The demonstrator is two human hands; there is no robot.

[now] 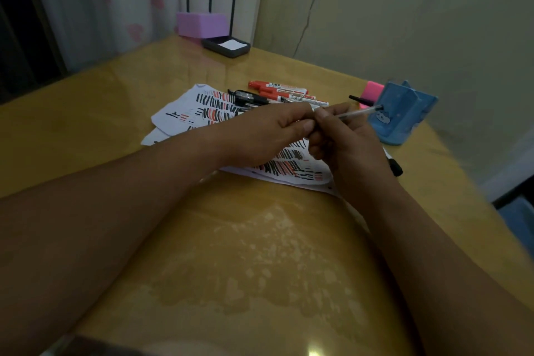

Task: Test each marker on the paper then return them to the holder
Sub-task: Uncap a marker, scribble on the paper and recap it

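Pen: I see it held above the paper, tip at the blue holder.
Right hand: fingers curled round the pen.
Left hand: pinching its near end.
Red markers: lying on the table just beyond the paper.

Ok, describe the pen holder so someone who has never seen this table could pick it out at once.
Find the yellow table and follow it to its right edge. Past the white paper covered in black and red strokes stands the blue plastic holder, where the clear pen points. It is the only blue thing on the table, with a pink block behind it.
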